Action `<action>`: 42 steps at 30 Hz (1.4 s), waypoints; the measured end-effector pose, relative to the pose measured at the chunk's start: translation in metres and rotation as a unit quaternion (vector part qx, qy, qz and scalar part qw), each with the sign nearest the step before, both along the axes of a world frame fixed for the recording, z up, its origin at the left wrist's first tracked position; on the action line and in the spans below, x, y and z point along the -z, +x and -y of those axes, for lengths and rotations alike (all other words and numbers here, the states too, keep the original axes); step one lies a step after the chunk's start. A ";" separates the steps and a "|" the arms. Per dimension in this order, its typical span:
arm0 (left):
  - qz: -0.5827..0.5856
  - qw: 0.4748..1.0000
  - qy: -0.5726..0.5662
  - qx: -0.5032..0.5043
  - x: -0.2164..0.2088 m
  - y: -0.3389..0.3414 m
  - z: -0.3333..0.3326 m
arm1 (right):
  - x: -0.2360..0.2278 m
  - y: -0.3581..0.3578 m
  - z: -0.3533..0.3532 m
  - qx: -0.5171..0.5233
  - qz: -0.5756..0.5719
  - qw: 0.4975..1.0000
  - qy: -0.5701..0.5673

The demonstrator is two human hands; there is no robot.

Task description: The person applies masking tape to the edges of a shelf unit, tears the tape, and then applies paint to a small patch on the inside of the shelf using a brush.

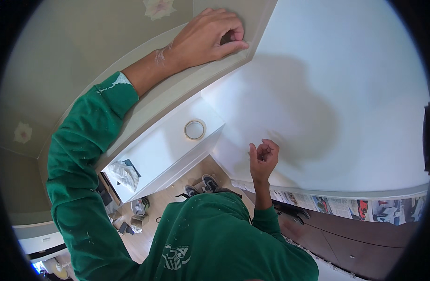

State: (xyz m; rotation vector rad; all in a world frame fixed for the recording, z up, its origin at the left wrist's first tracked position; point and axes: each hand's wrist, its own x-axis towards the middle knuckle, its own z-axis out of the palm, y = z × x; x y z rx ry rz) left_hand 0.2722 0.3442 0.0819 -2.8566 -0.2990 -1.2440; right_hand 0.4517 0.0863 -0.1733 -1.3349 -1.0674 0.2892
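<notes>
My left hand (208, 37) is raised to the upper middle, its wrist and forearm lying along a beige ledge (163, 93). The fingers curl in toward the thumb near the ledge's end; a dark gap shows between them, and whatever they may hold is hidden. White dust marks the wrist and the green cuff. My right hand (264, 161) hovers lower down in front of a white wall panel (364, 93), fingers loosely bent and thumb apart, with nothing visible in it. A soft shadow falls on the panel above it.
Below the ledge, a white cabinet top (163, 147) carries a roll of masking tape (203, 130) and a crumpled white plastic bag (124, 175). Newspaper sheets (336, 206) line the panel's lower edge. Scraps and containers lie on the wooden floor (156, 206). Pale patches (159, 8) mark the beige wall.
</notes>
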 end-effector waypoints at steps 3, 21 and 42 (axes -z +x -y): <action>0.026 1.000 -0.010 -0.015 0.002 0.001 -0.003 | 0.001 0.000 0.001 0.000 0.000 1.000 -0.003; 0.031 0.986 0.114 -0.120 -0.027 0.000 -0.015 | 0.003 0.004 0.016 0.034 -0.032 0.999 -0.009; 0.119 0.959 0.227 -0.125 -0.039 0.006 -0.012 | 0.008 0.008 0.037 0.022 -0.050 0.999 -0.003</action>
